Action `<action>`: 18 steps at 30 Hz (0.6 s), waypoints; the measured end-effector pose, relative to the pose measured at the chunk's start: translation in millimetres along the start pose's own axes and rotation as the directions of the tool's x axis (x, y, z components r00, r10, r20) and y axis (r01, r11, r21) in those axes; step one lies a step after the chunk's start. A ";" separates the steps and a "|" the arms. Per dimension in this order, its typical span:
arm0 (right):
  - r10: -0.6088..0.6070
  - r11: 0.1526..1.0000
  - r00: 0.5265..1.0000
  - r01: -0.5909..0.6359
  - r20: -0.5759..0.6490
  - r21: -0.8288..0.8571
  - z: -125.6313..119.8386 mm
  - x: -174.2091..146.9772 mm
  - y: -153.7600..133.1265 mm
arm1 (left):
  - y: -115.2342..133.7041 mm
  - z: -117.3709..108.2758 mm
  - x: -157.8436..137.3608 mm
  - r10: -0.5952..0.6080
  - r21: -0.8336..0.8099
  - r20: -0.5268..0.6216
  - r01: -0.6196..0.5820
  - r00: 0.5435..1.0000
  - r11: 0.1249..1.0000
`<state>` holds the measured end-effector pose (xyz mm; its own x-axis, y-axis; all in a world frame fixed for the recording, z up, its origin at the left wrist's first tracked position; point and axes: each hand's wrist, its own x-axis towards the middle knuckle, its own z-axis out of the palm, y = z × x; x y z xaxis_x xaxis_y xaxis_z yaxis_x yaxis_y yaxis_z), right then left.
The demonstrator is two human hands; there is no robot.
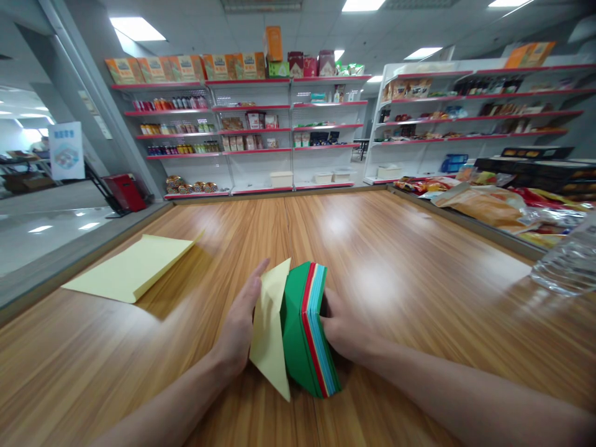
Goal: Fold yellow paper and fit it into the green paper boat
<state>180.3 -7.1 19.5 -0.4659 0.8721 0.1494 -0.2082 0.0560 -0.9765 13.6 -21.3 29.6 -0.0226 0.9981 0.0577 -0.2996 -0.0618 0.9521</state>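
Between my two hands, over the wooden table (205, 347), stands a thick stack of coloured paper (298, 329) on edge, with green, red, cream and light-blue layers showing. Its layers bend at mid-height. My right hand (342, 323) grips the stack's right side, some fingers hidden behind it. A pale yellow sheet (271, 323), creased, leans against the stack's green face on the left. My left hand (242, 323) lies along that sheet's outer side, fingers stretched out. Farther left, another pale yellow sheet (135, 267) rests on the table with its right edge folded up.
A clear plastic bottle (570, 261) lies at the table's right edge. Snack bags (488, 205) and black trays (544, 174) stand beyond that side. Shelves of packaged goods (254, 152) line the back, and a red box (125, 191) is on the floor at left.
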 end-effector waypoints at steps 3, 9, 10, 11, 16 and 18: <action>-0.004 1.000 1.000 0.004 0.018 -0.019 0.3 -0.4 -0.1 | -1.2 1.6 -1.9 0.015 0.034 -0.025 -0.014 1.000 0.999; 0.039 0.997 0.999 -0.039 0.008 -0.068 1.5 -3.5 -4.7 | -2.3 6.5 -6.9 -0.062 0.018 -0.034 0.063 0.997 0.998; 0.045 0.996 0.999 -0.044 0.006 -0.071 1.9 -4.0 -5.4 | -1.8 7.1 -7.5 -0.081 0.022 -0.030 0.082 0.996 0.996; 0.049 0.996 0.999 -0.048 0.006 -0.072 2.3 -4.3 -6.0 | -1.1 7.6 -8.2 -0.096 0.033 -0.029 0.097 0.995 0.995; 0.046 0.995 0.999 -0.045 0.009 -0.084 4.5 -6.3 -8.7 | 1.8 8.6 -10.6 -0.093 0.136 -0.029 0.096 0.995 0.986; 0.044 0.995 0.999 -0.044 0.002 -0.085 5.0 -7.6 -9.2 | 2.5 9.0 -11.3 -0.084 0.170 -0.023 0.087 0.996 0.982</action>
<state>181.4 -16.7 28.1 -0.4760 0.8730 0.1061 -0.1139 0.0585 -0.9918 21.6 -32.7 34.0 -0.0192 0.9994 -0.0298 -0.1340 0.0269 0.9906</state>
